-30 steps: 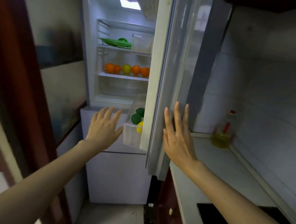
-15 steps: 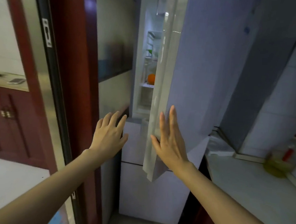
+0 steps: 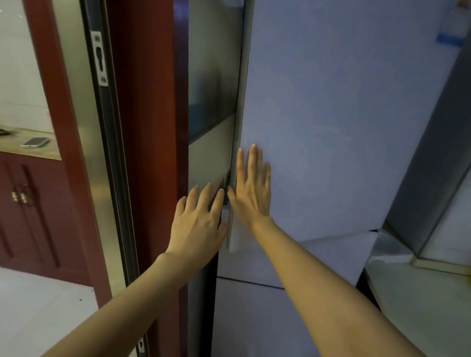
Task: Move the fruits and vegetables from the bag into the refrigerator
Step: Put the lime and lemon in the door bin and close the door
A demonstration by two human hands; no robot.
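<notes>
Kitchen corner: I've got my right hand (image 3: pixel 252 186) flat, fingers straight, on the refrigerator door (image 3: pixel 330 115) to seat it; left hand (image 3: pixel 197 223), at its 8 o'clock, spread empty.

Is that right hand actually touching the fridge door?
Touching. The head view shows the right hand laid flat, fingers straight, against the fridge door, with no gap visible.

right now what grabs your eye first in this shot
Two bare hands in the middle: the right hand lies flat, fingers straight, on the pale refrigerator door, and the left hand is spread beside the door's edge. To the left stands a dark red door frame, with a phone on a counter beyond.
</notes>
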